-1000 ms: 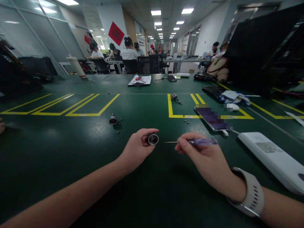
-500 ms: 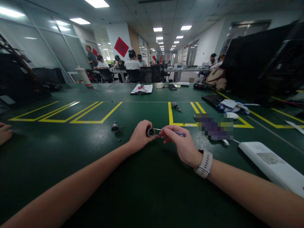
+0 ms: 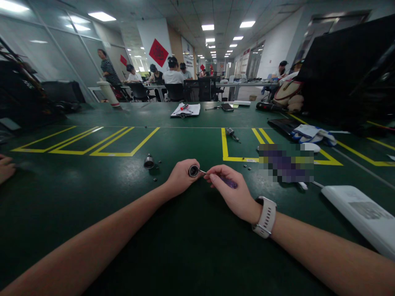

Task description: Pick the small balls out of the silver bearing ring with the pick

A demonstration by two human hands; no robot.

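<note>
My left hand [image 3: 182, 176] is closed around a dark, hollow metal cylinder [image 3: 194, 171], its round open end facing me. In my right hand [image 3: 226, 185] is a screwdriver [image 3: 231, 183] with a purple see-through handle, pinched between thumb and fingers. Its thin shaft points left and meets the cylinder's right side; the exact contact of the tip is too small to see. A grey metal cap-like part [image 3: 148, 161] stands on the green table left of my hands, with a few tiny dark pieces [image 3: 155, 179] beside it.
Beyond my right hand lie a metal part with a thin shaft [image 3: 232, 135] and small nuts [image 3: 249, 168]. A white power strip [image 3: 361, 213] is at right, near a cloth [image 3: 313, 135]. Farther back is a clipboard with paper [image 3: 185, 110]. Another person's hand [image 3: 6, 168] rests at the left edge.
The screwdriver has tilted, its handle dropping lower, and its shaft now reaches the cylinder's side. My right hand has shifted slightly left and down. The view has turned a little.
</note>
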